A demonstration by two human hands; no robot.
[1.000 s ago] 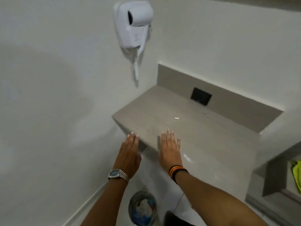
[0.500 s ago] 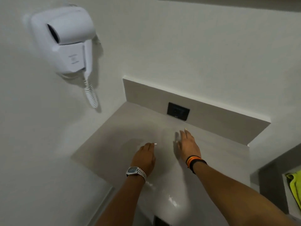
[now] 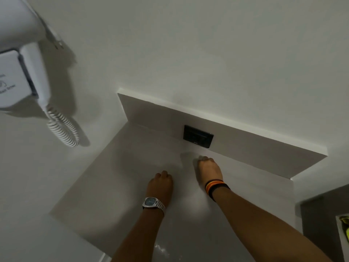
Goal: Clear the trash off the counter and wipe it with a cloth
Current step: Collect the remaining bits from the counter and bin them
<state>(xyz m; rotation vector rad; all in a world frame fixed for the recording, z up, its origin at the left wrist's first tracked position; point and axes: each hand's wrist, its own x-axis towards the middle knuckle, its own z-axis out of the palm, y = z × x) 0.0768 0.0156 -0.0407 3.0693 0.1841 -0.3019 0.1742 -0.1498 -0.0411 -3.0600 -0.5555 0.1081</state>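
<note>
The beige counter (image 3: 113,186) fills the middle of the view, and both my hands rest on it. My left hand (image 3: 160,184), with a silver watch on the wrist, lies mid-counter with its fingers curled under. The small white scrap seen at its fingertips a moment ago is out of sight beneath them. My right hand (image 3: 208,170), wearing orange and black bands, sits closer to the backsplash just below the black outlet (image 3: 198,136). Its fingers are curled shut too, and whatever lies under them is hidden. A yellow cloth (image 3: 344,224) shows at the far right edge.
A white wall-mounted hair dryer (image 3: 24,72) with a coiled cord (image 3: 62,127) hangs at the upper left. The beige backsplash (image 3: 264,157) bounds the counter's far side. A darker lower ledge (image 3: 321,214) adjoins the counter on the right.
I have leaned in over the counter. Both hands went from flat and open at the front edge to the back of the counter, and their fingers curled shut. The white scrap is gone from sight.
</note>
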